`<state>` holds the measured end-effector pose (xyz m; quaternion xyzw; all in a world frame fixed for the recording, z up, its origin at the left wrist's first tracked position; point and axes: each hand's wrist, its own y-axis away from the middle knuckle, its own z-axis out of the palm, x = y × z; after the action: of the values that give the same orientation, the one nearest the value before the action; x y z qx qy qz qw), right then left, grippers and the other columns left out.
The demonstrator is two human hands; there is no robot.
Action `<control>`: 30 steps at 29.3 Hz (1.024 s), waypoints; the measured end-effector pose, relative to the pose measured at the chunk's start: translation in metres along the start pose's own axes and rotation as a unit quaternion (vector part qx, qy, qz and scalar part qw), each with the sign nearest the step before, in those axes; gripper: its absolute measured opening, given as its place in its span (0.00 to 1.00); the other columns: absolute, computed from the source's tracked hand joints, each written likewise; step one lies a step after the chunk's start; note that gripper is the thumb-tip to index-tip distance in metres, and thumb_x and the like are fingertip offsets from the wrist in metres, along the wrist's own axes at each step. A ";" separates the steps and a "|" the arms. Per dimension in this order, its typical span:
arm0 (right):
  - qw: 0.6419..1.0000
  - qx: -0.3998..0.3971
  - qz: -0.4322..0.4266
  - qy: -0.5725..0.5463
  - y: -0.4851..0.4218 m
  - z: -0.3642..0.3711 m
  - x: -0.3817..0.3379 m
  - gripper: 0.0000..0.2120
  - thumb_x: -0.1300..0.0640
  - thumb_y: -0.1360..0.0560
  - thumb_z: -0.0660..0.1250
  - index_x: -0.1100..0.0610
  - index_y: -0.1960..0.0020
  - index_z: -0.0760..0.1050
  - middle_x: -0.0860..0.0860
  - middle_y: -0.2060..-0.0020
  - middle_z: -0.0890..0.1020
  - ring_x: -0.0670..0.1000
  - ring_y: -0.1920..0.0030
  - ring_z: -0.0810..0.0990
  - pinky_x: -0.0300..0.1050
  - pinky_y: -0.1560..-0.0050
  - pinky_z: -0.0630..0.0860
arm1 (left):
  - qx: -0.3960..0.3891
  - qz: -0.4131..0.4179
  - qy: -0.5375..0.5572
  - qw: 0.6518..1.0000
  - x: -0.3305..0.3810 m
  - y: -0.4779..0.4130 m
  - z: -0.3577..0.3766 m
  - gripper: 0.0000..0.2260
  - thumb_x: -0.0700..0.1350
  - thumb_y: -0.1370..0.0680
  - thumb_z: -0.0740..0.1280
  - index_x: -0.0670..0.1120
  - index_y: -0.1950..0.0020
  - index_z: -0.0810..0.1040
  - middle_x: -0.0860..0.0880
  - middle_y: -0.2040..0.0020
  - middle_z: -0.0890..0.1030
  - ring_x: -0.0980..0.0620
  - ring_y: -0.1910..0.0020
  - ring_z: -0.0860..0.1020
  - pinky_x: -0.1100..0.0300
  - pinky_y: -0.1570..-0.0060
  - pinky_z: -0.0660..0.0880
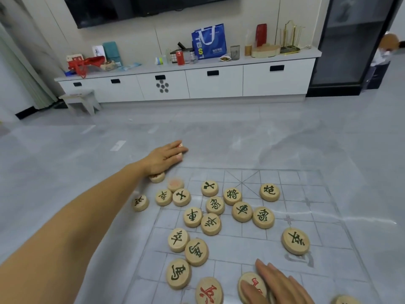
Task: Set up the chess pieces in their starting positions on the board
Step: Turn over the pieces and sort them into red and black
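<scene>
Left hand (163,157): curled round a red-marked xiangqi piece (180,146), perhaps only one.
Piece position: just beyond the board (306,187), whose far-left corner lies nearward-right of it.
Right hand (282,286): straight fingers resting on near red piece (249,283).

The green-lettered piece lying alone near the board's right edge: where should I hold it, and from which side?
Pinch the rim of the green-lettered piece on two opposite sides, from above. It is a flat disc lying face up, with bare board all around it.
</scene>
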<state>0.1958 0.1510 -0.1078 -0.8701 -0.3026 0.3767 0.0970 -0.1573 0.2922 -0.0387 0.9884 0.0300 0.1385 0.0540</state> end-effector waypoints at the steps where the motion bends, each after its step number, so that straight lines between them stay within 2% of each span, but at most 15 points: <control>1: 1.000 0.030 0.005 0.007 0.004 0.000 -0.002 0.32 0.37 0.23 0.40 0.49 0.57 0.81 0.31 0.36 0.59 0.24 0.33 0.46 0.24 0.35 0.45 | 0.006 -0.024 0.011 1.000 -0.012 0.011 -0.002 0.19 0.51 0.19 0.53 0.53 0.27 0.60 0.51 0.23 0.51 0.54 0.24 0.51 0.63 0.30 0.45; 3: 0.999 0.031 0.006 0.038 0.001 -0.004 -0.004 0.32 0.38 0.23 0.40 0.47 0.58 0.81 0.24 0.39 0.62 0.26 0.32 0.46 0.25 0.35 0.44 | 0.021 -0.062 0.042 0.997 -0.027 0.032 -0.002 0.19 0.51 0.19 0.52 0.52 0.27 0.61 0.52 0.23 0.51 0.53 0.24 0.51 0.60 0.28 0.45; 5: 0.997 0.001 -0.025 0.073 -0.004 -0.013 -0.009 0.24 0.40 0.23 0.40 0.42 0.55 0.74 0.36 0.47 0.70 0.29 0.30 0.44 0.28 0.33 0.43 | 0.039 -0.080 0.066 0.994 -0.032 0.049 0.000 0.21 0.56 0.20 0.51 0.52 0.28 0.63 0.52 0.23 0.52 0.53 0.25 0.52 0.58 0.27 0.46; 6: 0.995 -0.005 -0.045 0.084 -0.004 -0.018 -0.010 0.20 0.40 0.23 0.40 0.42 0.54 0.71 0.41 0.48 0.71 0.31 0.29 0.44 0.30 0.32 0.43 | 0.043 -0.084 0.069 0.993 -0.031 0.057 0.001 0.24 0.59 0.22 0.50 0.52 0.28 0.64 0.52 0.23 0.53 0.54 0.25 0.53 0.56 0.27 0.47; 10: 0.992 -0.021 -0.083 0.095 -0.002 -0.025 -0.011 0.19 0.36 0.25 0.42 0.42 0.50 0.69 0.44 0.41 0.69 0.34 0.28 0.44 0.31 0.32 0.45 | 0.054 -0.117 0.015 0.992 -0.047 0.089 0.002 0.28 0.62 0.27 0.47 0.56 0.29 0.65 0.54 0.24 0.55 0.55 0.26 0.56 0.48 0.27 0.52; 12: 0.995 0.010 -0.077 0.064 0.001 -0.025 -0.014 0.19 0.38 0.25 0.43 0.43 0.50 0.69 0.46 0.42 0.72 0.34 0.28 0.50 0.34 0.33 0.50 | 0.089 -0.162 0.030 0.982 -0.067 0.117 0.003 0.27 0.61 0.27 0.49 0.56 0.30 0.66 0.53 0.24 0.57 0.54 0.26 0.57 0.47 0.28 0.53; 13: 0.995 0.038 -0.080 0.054 0.004 -0.026 -0.017 0.19 0.39 0.24 0.43 0.44 0.50 0.70 0.47 0.43 0.75 0.36 0.29 0.57 0.36 0.34 0.53 | 0.104 -0.184 0.042 0.977 -0.075 0.134 0.004 0.25 0.61 0.26 0.50 0.56 0.31 0.66 0.53 0.24 0.57 0.54 0.26 0.57 0.46 0.28 0.53; 15: 0.996 0.054 -0.068 0.033 0.008 -0.028 -0.024 0.19 0.40 0.24 0.44 0.45 0.50 0.70 0.52 0.45 0.80 0.46 0.36 0.69 0.39 0.37 0.56 | 0.111 -0.219 0.040 0.969 -0.081 0.169 0.008 0.21 0.59 0.21 0.50 0.57 0.30 0.64 0.54 0.24 0.56 0.54 0.25 0.56 0.44 0.28 0.52; 16: 0.997 0.044 -0.061 0.030 0.009 -0.031 -0.026 0.20 0.39 0.24 0.44 0.46 0.48 0.70 0.53 0.44 0.81 0.49 0.39 0.71 0.40 0.37 0.57 | 0.111 -0.228 0.036 0.967 -0.076 0.184 0.012 0.20 0.59 0.20 0.49 0.57 0.29 0.62 0.54 0.24 0.55 0.54 0.25 0.55 0.44 0.28 0.52; 18: 0.997 0.002 -0.054 0.047 0.012 -0.039 -0.026 0.22 0.37 0.24 0.44 0.47 0.44 0.70 0.51 0.39 0.76 0.49 0.36 0.67 0.38 0.35 0.54 | 0.124 -0.229 0.050 0.964 -0.054 0.209 0.024 0.28 0.64 0.24 0.45 0.54 0.28 0.62 0.53 0.24 0.55 0.54 0.25 0.54 0.46 0.28 0.51; 21: 0.993 -0.096 -0.031 0.058 0.017 -0.050 -0.025 0.25 0.38 0.22 0.42 0.50 0.36 0.67 0.48 0.34 0.70 0.43 0.31 0.57 0.34 0.33 0.49 | 0.150 -0.205 0.068 0.965 -0.007 0.240 0.042 0.38 0.68 0.32 0.41 0.51 0.29 0.65 0.51 0.25 0.58 0.55 0.25 0.54 0.49 0.27 0.52; 22: 0.991 -0.120 -0.020 0.050 0.019 -0.052 -0.026 0.26 0.37 0.22 0.41 0.49 0.34 0.66 0.47 0.32 0.69 0.38 0.29 0.53 0.33 0.33 0.48 | 0.146 -0.197 0.065 0.967 0.009 0.249 0.048 0.39 0.70 0.32 0.40 0.51 0.29 0.65 0.51 0.25 0.58 0.55 0.25 0.54 0.49 0.27 0.52; 24: 0.991 -0.135 0.018 0.009 0.021 -0.056 -0.028 0.30 0.32 0.26 0.37 0.42 0.31 0.59 0.41 0.29 0.59 0.28 0.31 0.44 0.30 0.32 0.42 | 0.133 -0.177 0.058 0.973 0.042 0.264 0.058 0.45 0.76 0.35 0.36 0.53 0.28 0.63 0.52 0.24 0.56 0.55 0.25 0.53 0.48 0.27 0.51; 27: 0.988 -0.147 0.041 -0.024 0.020 -0.063 -0.030 0.34 0.25 0.36 0.30 0.35 0.34 0.47 0.30 0.32 0.45 0.23 0.35 0.37 0.29 0.32 0.37 | 0.113 -0.160 0.059 0.979 0.087 0.273 0.067 0.49 0.77 0.39 0.29 0.55 0.27 0.59 0.54 0.23 0.51 0.58 0.25 0.48 0.51 0.26 0.42; 30: 0.985 -0.159 0.043 -0.043 0.020 -0.067 -0.033 0.29 0.26 0.36 0.32 0.31 0.37 0.44 0.26 0.35 0.42 0.23 0.36 0.36 0.23 0.36 0.33 | 0.100 -0.156 0.051 0.981 0.122 0.271 0.074 0.46 0.76 0.37 0.31 0.56 0.26 0.55 0.54 0.23 0.48 0.57 0.25 0.44 0.51 0.27 0.38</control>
<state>0.2348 0.1192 -0.0488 -0.8700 -0.3244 0.3644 -0.0716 -0.0075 0.0248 -0.0448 0.9637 0.2006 0.1744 -0.0259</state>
